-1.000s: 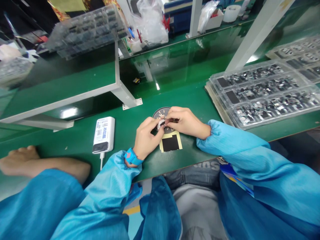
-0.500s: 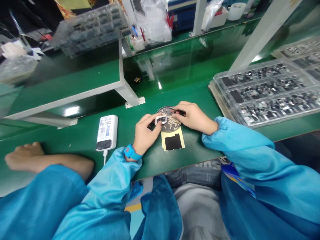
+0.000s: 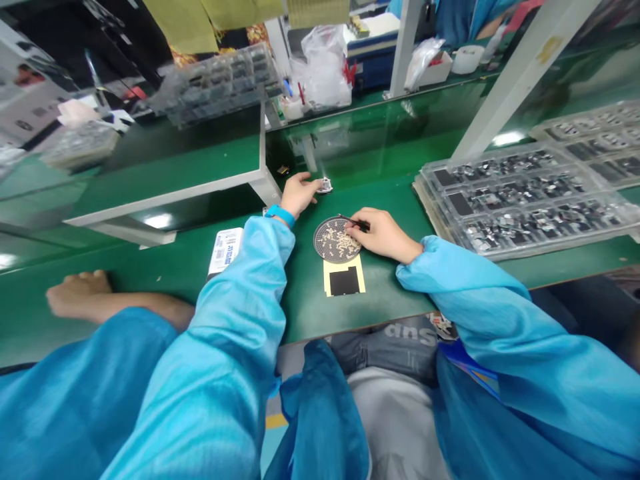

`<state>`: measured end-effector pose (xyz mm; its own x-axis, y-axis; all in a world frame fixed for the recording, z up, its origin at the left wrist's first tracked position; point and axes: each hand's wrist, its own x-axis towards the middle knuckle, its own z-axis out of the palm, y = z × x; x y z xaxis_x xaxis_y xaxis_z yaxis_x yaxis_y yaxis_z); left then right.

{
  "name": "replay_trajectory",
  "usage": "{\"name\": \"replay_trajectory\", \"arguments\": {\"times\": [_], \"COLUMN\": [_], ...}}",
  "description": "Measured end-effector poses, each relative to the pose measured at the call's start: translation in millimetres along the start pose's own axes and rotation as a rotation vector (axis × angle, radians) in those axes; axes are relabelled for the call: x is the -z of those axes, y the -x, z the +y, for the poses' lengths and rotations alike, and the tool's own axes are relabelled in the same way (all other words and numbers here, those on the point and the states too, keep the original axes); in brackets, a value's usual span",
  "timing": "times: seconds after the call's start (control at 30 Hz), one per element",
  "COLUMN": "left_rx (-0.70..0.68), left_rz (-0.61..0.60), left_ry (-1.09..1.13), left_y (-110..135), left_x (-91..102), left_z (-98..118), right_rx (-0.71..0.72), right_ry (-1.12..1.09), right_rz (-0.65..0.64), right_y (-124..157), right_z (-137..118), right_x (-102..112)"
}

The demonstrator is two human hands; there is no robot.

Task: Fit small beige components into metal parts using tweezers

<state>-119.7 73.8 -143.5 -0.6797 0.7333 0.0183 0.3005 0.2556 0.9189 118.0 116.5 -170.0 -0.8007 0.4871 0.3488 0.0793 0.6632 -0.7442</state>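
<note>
My left hand [image 3: 299, 195] reaches out past the round dish, fingertips closed on the edge of a small white part [image 3: 325, 185] with a grey-dark middle. The part is at the green bench surface; whether it rests there I cannot tell. Pinched in my right hand [image 3: 384, 232] is a pair of dark tweezers [image 3: 359, 223], pointing left over the dish's far right side. The round grey dish [image 3: 320, 248] has a dotted, mesh-like surface with many small cream-coloured pieces [image 3: 341, 241] scattered on it. Below it lies a yellow sheet [image 3: 327, 268] bearing a black shape [image 3: 345, 281].
A white power bank [image 3: 223, 250] lies left, partly behind my left sleeve. A co-worker's hand [image 3: 80, 293] rests farther left. Clear compartment trays [image 3: 530, 193] of small metal parts stand right. A raised shelf [image 3: 200, 177] with a white frame stands at the left back.
My left hand has moved away from the dish, forward, carrying the white part with it. My right hand stays at the dish with the tweezers. The view has shifted slightly.
</note>
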Motion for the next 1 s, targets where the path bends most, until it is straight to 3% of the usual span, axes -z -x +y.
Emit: {"name": "replay_trajectory", "arguments": {"times": [0.1,0.33,0.63,1.0], "left_rx": [-0.104,-0.273,-0.370,-0.395], "left_rz": [0.104,-0.032,-0.090,-0.088], "left_ry": [-0.001,-0.098,-0.300,-0.353], "left_y": [-7.7,32.8,33.8,36.6], "left_x": [-3.7,-1.8,-3.9,-3.0], "left_z": [-11.1,-49.6,-51.7,-46.5], "right_rx": [-0.014,0.026,0.010,-0.023], "right_ry": [-0.008,0.011,0.050,0.007], "right_rz": [0.010,0.001,0.029,0.068], "right_y": [-1.2,-0.4,0.3,-1.4], "right_z": [-0.2,1.2,-2.3,2.3], "right_x": [0.6,-0.1,2.5,1.3]}}
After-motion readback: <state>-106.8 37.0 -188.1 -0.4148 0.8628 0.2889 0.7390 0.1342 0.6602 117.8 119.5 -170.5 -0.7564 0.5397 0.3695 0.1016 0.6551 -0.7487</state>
